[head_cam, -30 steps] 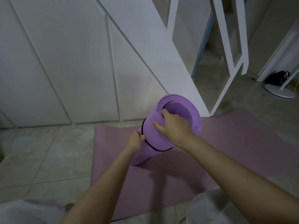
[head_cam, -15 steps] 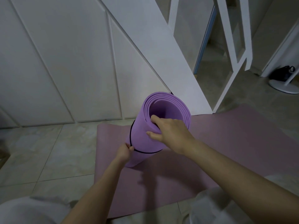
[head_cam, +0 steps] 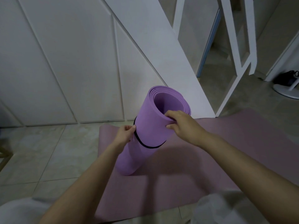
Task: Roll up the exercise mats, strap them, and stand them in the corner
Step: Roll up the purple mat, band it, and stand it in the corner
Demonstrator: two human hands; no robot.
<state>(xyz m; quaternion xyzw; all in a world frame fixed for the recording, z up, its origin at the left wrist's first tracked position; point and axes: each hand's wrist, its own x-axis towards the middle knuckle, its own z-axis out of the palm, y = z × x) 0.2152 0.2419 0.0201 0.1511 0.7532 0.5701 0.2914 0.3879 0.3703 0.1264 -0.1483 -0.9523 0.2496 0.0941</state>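
Head view shows two mats. One purple foam exercise mat point(head_cam: 145, 126) is rolled into a tube and stands on end at the centre, its lower end on the second mat, its open top leaning toward 1 o'clock. One thin black strap point(head_cam: 150, 147) circles the roll around its middle. The left hand point(head_cam: 124, 135), at the roll's 9 o'clock, pinches the strap with curled fingers. The right hand point(head_cam: 184, 125), at 3 o'clock, grips the near rim, forefinger hooked inside, thumb outside. The second mat, a flat mauve sheet point(head_cam: 226, 143), spreads out toward 3 and 6 o'clock over pale floor tiles point(head_cam: 48, 151). White wall panels point(head_cam: 72, 62) rise at 11 o'clock. One black bag point(head_cam: 286, 77) and one white round base point(head_cam: 284, 92) sit at 2 o'clock.
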